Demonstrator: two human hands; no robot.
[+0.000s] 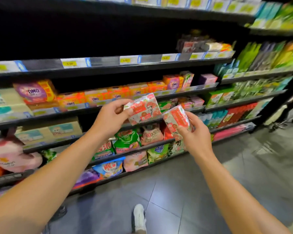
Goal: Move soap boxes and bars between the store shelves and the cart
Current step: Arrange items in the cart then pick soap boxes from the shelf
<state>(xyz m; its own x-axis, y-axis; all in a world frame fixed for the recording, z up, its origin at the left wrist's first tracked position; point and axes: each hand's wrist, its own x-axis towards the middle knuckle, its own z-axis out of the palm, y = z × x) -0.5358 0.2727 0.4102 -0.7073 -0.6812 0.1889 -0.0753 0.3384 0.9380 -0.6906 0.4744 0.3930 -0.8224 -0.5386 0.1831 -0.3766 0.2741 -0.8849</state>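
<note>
Two goat-soap boxes held before the store shelves (142, 146). Left hand (111, 116) pinches one box (143, 108) by its end, printed face up; right hand (195, 134) wraps the second box (175, 121) upright just beside it, probably for carrying both to the cart, which cannot be identified.

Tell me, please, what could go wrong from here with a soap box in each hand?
The left hand pinches its soap box only at one end, so that box could tip out of the grip. The right hand's box sits right next to the other, so they may knock together.
</note>
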